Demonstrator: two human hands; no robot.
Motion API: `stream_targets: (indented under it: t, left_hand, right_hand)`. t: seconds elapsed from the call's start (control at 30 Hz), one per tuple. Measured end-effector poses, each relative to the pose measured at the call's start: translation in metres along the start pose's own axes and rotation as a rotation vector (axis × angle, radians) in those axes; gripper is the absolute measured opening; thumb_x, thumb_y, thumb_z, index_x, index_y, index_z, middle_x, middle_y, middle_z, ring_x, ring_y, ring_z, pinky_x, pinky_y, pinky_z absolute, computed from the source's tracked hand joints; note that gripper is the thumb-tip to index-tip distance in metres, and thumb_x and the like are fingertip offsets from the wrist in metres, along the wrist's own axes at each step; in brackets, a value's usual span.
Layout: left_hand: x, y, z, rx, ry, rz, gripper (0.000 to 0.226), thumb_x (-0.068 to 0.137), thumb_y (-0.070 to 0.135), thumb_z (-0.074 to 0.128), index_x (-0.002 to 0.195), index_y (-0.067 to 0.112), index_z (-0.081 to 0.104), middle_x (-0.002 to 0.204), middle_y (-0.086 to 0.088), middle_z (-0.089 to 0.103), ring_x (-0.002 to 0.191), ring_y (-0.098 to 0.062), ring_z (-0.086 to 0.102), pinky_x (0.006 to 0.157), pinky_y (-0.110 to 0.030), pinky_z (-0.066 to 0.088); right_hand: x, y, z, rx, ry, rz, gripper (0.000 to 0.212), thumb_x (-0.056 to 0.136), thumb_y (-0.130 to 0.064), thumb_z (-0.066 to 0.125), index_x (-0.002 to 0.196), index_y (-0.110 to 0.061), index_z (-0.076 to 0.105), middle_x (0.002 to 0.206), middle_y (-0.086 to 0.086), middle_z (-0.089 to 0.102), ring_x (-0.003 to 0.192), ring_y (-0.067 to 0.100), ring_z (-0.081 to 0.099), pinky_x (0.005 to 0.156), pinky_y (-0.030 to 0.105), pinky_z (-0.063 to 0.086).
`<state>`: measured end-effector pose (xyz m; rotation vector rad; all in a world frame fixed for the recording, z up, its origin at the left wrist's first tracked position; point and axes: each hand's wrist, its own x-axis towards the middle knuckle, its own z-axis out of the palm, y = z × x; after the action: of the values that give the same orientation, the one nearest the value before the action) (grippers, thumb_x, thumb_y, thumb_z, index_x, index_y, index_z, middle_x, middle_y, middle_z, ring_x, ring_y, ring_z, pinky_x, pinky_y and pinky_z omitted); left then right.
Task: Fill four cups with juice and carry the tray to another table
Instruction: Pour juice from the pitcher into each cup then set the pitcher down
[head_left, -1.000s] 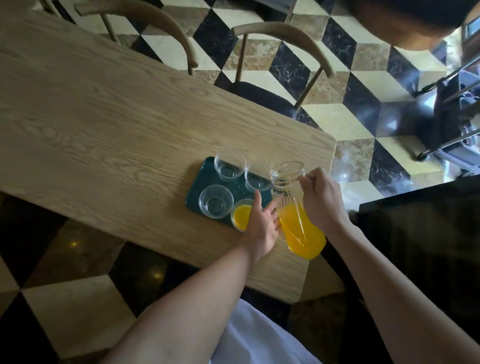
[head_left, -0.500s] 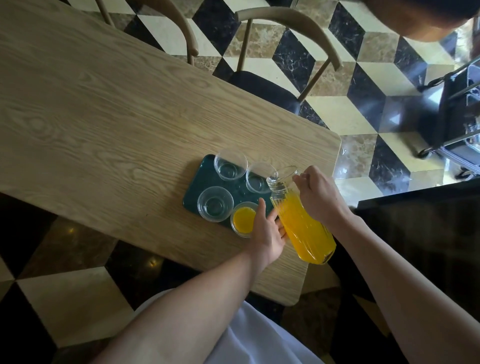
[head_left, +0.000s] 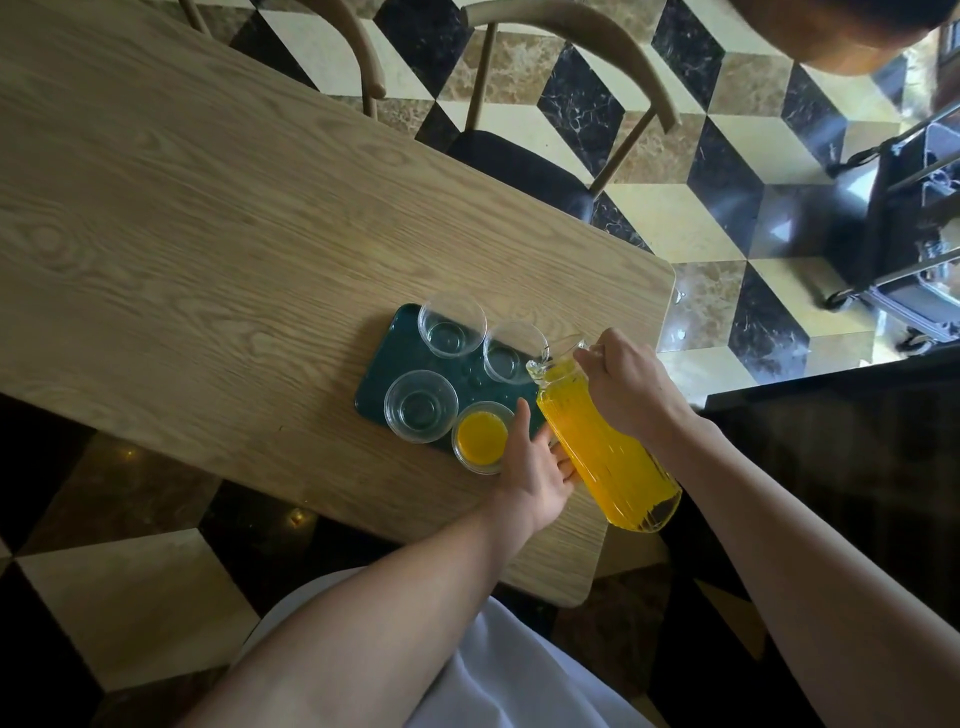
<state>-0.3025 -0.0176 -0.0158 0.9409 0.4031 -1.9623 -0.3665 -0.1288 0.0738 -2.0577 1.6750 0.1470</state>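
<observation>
Tray (head_left: 382, 371): dark green, rectangular, flat on the wooden table (head_left: 208, 234) near its right end; it carries four clear cups in two rows.
Filled cup (head_left: 480, 437): near right spot on the tray, holds orange juice close to the rim.
Near left cup (head_left: 420, 406): clear, nothing in it, just beside the filled cup.
Far left cup (head_left: 451, 326): clear, nothing in it, at the tray's far edge.
Far right cup (head_left: 511, 352): clear, no juice seen in it; the pitcher's spout sits at its right rim.
Pitcher (head_left: 610, 447): ribbed clear glass, mostly full of orange juice, tilted with its mouth toward the far right cup and its base raised off the table toward the person. Whether juice is leaving the spout cannot be told.
Right hand (head_left: 626, 387): fingers curled round the pitcher's upper part near the neck, gripping it.
Left hand (head_left: 535, 475): fingers mostly extended, resting against the lower side of the pitcher and lying right beside the filled cup; thumb points up along the tray. Whether it touches the cup cannot be told.
Chairs: one wooden chair (head_left: 561, 104) with a dark seat stands at the table's far side; part of another (head_left: 363, 57) shows to its left.
Floor (head_left: 675, 218): patterned tiles in black, cream and brown.
Clothing (head_left: 509, 675): white cloth at the bottom of the view, between the forearms.
</observation>
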Motion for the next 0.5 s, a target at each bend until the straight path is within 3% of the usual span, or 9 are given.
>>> stream_targets:
  t: [0.17,0.5]
  left_hand:
    - [0.001,0.000,-0.002,-0.051,0.005,-0.010,0.096,0.083,0.086,0.034,0.159,0.028,0.025,0.164,-0.015,0.028,0.150,-0.038,0.026,0.124,-0.055,0.015]
    - [-0.003,-0.001,-0.006,-0.097,-0.006,-0.015,0.079,0.093,0.076,0.033,0.154,0.025,0.036,0.155,-0.015,0.043,0.141,-0.036,0.041,0.121,-0.052,0.027]
  right_hand:
    - [0.003,-0.003,0.000,-0.021,-0.025,-0.002,0.036,0.104,-0.044,0.042,0.091,-0.010,0.047,0.079,0.005,0.053,0.067,0.023,0.049,0.054,0.033,0.031]
    - [0.007,-0.015,0.000,-0.072,-0.101,0.015,0.038,0.105,-0.043,0.042,0.091,-0.007,0.048,0.082,0.009,0.054,0.071,0.027,0.051,0.059,0.036,0.039]
